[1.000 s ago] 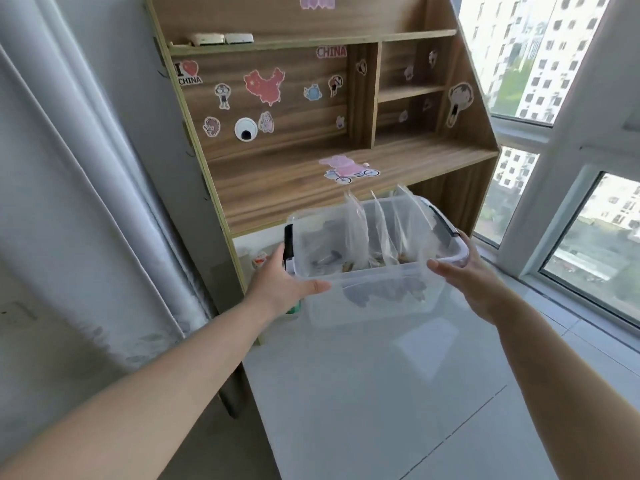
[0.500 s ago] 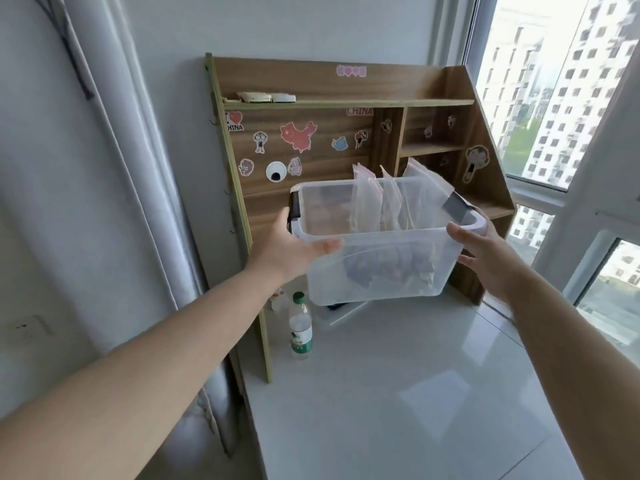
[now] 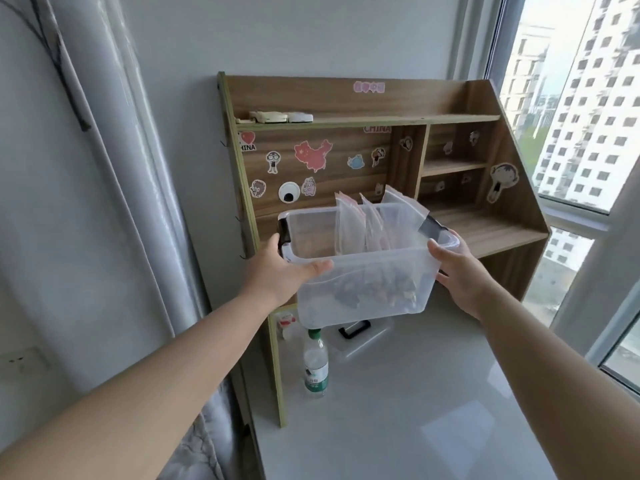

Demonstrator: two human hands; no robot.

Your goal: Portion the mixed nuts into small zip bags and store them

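Clear plastic bin [image 3: 363, 271], held in the air before the wooden shelf unit [image 3: 485, 230], above the white desk [image 3: 433, 410]. Three zip bags [image 3: 349, 226] stand upright inside. Left hand [image 3: 277, 271] grips the left rim, thumb along the front; right hand [image 3: 457, 268] clasps the right end. One water bottle [image 3: 316, 365] and one black-handled lid [image 3: 356, 329] lie below.

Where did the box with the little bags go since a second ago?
Both hands lifted the clear box up off the white table, and it now hangs in front of the wooden shelf. The left hand and right hand still hold its two ends. The zip bags still stand inside. The lift uncovered a water bottle under it.
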